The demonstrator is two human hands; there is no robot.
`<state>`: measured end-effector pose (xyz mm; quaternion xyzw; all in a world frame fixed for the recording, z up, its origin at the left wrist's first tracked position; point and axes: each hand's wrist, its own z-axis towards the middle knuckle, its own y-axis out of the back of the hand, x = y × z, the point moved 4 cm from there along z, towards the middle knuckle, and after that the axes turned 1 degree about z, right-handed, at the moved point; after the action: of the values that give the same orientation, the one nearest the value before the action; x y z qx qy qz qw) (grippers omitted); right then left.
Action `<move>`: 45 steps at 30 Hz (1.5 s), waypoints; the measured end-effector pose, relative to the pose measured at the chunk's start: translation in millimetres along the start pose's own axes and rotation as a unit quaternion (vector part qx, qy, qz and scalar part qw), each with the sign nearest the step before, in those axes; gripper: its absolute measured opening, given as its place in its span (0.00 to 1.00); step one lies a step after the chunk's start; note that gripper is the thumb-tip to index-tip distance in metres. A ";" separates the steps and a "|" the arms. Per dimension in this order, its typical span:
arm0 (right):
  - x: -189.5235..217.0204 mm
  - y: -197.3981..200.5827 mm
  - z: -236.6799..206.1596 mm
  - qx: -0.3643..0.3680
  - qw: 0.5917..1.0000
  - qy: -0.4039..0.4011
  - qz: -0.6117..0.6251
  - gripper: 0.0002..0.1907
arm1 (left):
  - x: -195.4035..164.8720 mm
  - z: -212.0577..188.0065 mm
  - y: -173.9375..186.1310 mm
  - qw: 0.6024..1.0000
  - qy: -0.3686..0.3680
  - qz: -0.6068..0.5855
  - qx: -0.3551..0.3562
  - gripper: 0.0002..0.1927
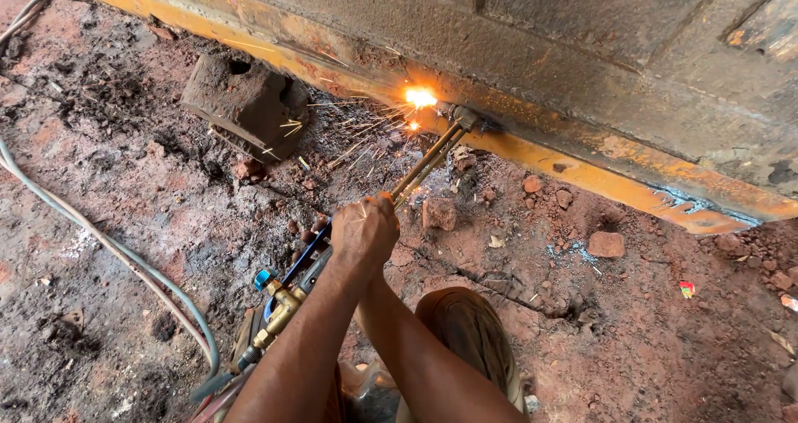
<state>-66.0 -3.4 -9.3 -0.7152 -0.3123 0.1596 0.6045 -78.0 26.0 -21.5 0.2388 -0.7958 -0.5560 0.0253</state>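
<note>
A gas cutting torch (424,164) with long brass tubes runs from my hands up to a yellow-painted steel edge (582,174). Its tip throws a bright flame (421,97) and sparks against that edge. My left hand (363,230) is closed in a fist around the torch tubes. My right hand (378,267) comes up beneath the left and is mostly hidden by it; it seems to clasp the same torch. The brass valve body (283,307) with a blue knob lies under my left forearm.
Two hoses (125,257) curve across the dirt at left. A rusty metal block (245,103) lies left of the sparks. Red stones (439,213) (606,243) are scattered on the ground. My knee (465,332) is at the bottom centre. A large rusty steel body (582,41) fills the top.
</note>
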 end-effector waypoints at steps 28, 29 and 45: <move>8.4 -7.0 14.1 0.016 0.984 0.163 -0.073 0.23 | 2.8 -1.9 2.4 0.999 0.001 0.036 -0.030 0.23; 8.9 -8.0 15.1 0.016 0.981 0.172 -0.085 0.23 | 3.8 -2.5 1.8 1.000 0.010 0.021 -0.019 0.23; 8.1 -5.7 16.7 -0.090 0.925 0.154 -0.335 0.21 | 3.1 -2.0 2.3 0.998 -0.016 0.053 -0.039 0.17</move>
<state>-71.5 15.0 -6.3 -0.6360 -0.4494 -0.1930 0.5969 -81.0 23.6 -19.4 0.1860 -0.7851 -0.5886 0.0513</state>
